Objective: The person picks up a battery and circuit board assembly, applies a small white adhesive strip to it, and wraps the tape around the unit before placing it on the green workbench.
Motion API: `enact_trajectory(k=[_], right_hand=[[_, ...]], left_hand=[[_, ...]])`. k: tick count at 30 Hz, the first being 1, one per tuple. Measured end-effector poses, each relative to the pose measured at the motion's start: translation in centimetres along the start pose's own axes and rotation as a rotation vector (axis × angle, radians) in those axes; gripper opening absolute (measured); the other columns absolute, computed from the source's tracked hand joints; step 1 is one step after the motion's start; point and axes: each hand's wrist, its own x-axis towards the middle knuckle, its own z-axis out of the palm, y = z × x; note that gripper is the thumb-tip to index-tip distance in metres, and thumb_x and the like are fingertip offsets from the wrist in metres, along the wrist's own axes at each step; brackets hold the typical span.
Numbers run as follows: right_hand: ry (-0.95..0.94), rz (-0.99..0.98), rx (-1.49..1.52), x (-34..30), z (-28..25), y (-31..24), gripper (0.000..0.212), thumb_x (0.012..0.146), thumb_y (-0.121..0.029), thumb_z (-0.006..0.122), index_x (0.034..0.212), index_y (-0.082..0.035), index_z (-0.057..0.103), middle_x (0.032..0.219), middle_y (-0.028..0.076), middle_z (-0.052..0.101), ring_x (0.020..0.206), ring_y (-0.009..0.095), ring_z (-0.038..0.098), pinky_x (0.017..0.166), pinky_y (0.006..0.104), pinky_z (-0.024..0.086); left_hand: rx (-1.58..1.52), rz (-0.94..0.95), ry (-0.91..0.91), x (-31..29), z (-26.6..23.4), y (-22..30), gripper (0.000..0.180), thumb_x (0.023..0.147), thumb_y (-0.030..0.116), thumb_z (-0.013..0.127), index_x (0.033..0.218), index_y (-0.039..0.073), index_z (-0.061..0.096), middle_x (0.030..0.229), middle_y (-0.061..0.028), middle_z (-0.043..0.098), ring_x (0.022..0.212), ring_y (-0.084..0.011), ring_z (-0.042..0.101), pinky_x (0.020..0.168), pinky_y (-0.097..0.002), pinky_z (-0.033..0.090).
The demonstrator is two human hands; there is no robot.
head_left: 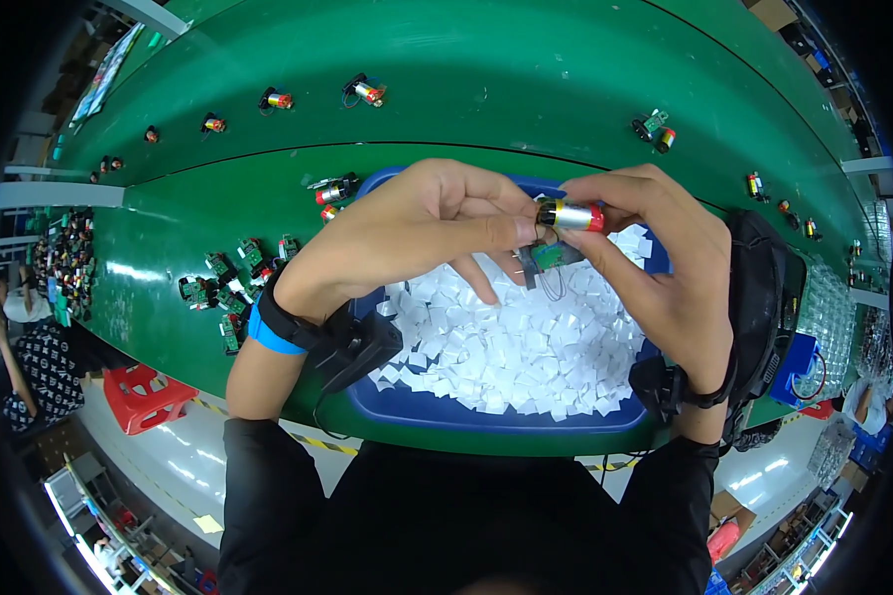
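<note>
Both hands hold a small cylindrical battery, silver with a red right end and a dark left end. From it hangs a green circuit board on thin wires. My left hand pinches the battery's dark end between thumb and fingers, its other fingers spread below. Around the red end close the thumb and fingers of my right hand. Beneath them lies a blue tray full of small white squares, paper-like and loosely heaped.
Boards with parts lie clustered left of the tray. Similar battery assemblies are spaced along the far green strip. A black bag, a blue box and clear plastic trays stand right. Left are a red stool and another person.
</note>
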Motion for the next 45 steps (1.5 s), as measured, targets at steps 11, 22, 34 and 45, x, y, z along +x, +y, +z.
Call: enact_trajectory(k=[11, 22, 34, 45], right_hand=[[-0.023, -0.068, -0.032, -0.1, 0.0, 0.0, 0.029, 0.075, 0.0, 0.08, 0.103, 0.001, 0.069, 0.096, 0.012, 0.07, 0.082, 0.022, 0.068, 0.072, 0.0294, 0.053], [-0.029, -0.199, -0.023, 0.8, -0.8, -0.5, 0.027, 0.067, 0.001, 0.082, 0.091, -0.001, 0.068, 0.096, 0.011, 0.071, 0.094, 0.03, 0.065, 0.08, 0.0376, 0.051], [0.095, -0.269, -0.075, 0.6, -0.2, -0.3, 0.029, 0.063, 0.0, 0.082, 0.09, -0.002, 0.071, 0.095, 0.008, 0.073, 0.086, 0.027, 0.062, 0.071, 0.0339, 0.051], [0.198, -0.452, -0.246, 0.4, 0.0, -0.9, 0.034, 0.06, 0.001, 0.084, 0.092, 0.0, 0.072, 0.094, 0.01, 0.074, 0.083, 0.027, 0.062, 0.072, 0.0395, 0.055]], left_hand=[[-0.027, -0.021, -0.093, 0.2, 0.1, -0.5, 0.03, 0.1, 0.02, 0.057, 0.115, -0.006, 0.065, 0.111, -0.0108, 0.067, 0.096, -0.0172, 0.065, 0.073, -0.0304, 0.058], [-0.535, 0.098, 0.013, 0.8, 0.5, -1.4, 0.025, 0.099, 0.019, 0.057, 0.109, -0.002, 0.066, 0.107, -0.0084, 0.065, 0.088, -0.018, 0.06, 0.083, -0.0329, 0.049], [0.011, 0.168, 0.253, -1.2, 2.0, 1.1, 0.028, 0.1, 0.013, 0.051, 0.121, -0.003, 0.061, 0.113, -0.0141, 0.064, 0.096, -0.0166, 0.065, 0.076, -0.0306, 0.055], [-0.014, 0.205, 0.223, -1.9, 3.4, 0.7, 0.035, 0.094, -0.005, 0.056, 0.128, -0.004, 0.055, 0.1, -0.0136, 0.068, 0.081, -0.0181, 0.069, 0.065, -0.0313, 0.064]])
